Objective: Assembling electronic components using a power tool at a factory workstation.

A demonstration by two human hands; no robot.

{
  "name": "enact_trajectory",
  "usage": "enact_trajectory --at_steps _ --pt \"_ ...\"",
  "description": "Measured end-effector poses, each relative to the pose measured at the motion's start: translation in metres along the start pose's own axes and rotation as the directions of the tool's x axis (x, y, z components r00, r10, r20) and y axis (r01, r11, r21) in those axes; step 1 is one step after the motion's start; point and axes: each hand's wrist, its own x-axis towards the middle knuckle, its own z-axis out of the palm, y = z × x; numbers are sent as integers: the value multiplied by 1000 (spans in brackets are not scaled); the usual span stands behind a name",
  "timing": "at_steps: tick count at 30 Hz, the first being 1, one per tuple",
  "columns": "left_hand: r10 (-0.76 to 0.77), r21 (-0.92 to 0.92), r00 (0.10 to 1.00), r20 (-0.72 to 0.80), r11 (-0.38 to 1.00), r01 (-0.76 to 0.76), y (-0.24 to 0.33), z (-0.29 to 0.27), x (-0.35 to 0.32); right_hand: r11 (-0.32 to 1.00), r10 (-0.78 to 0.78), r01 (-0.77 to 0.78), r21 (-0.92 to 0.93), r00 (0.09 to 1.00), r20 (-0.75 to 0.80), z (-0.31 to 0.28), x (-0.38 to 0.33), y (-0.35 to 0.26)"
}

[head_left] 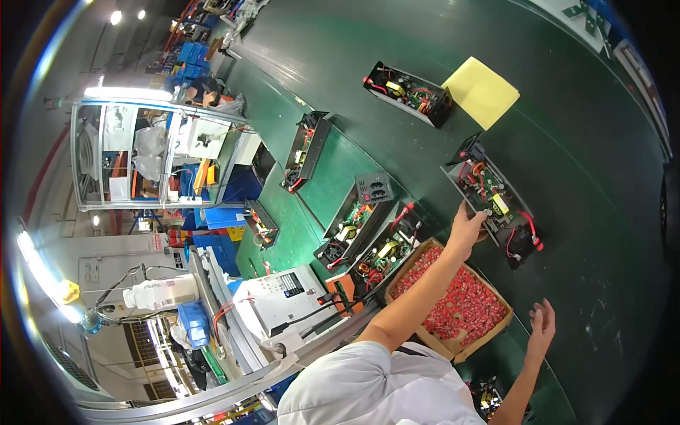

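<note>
My left hand (pixel 469 228) grips the near edge of an open black metal casing with a circuit board (pixel 492 197) inside, its thumb and fingers pinching the side wall. Red-capped leads stick out at that casing's right end, beside a black end panel. Below and to the right, my right hand (pixel 542 327) hangs over the green bench, holding nothing, fingers apart and slightly curled. Between my arms sits a cardboard box (pixel 500 324) full of small red parts, partly covered by my left forearm.
More open casings with boards lie about the green bench (pixel 595 234): one (pixel 409 94) beside a yellow sheet (pixel 482 92), another (pixel 306 151) further left, and several near the box. A white instrument (pixel 278 301) with black cables stands at left. Another board (pixel 489 397) shows by my right forearm.
</note>
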Motion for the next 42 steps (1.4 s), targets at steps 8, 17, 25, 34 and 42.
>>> enact_trajectory --at_steps 8,17,25,34,42 --pt "34 -22 996 -83 999 -36 -3 5 5 999 -46 42 25 982 181 57 3 -15" --pt "279 -197 945 -172 930 -311 -24 37 55 952 154 -237 192 917 368 100 -73 -16" --pt "179 -276 983 41 948 -161 73 -22 147 684 17 -606 407 570 821 159 -154 -65" --pt "149 -152 985 88 979 -134 -58 135 27 512 -45 -659 551 619 784 132 -208 -8" --pt "29 107 822 569 988 -108 -128 123 -105 771 -20 -355 530 817 576 112 -267 38"
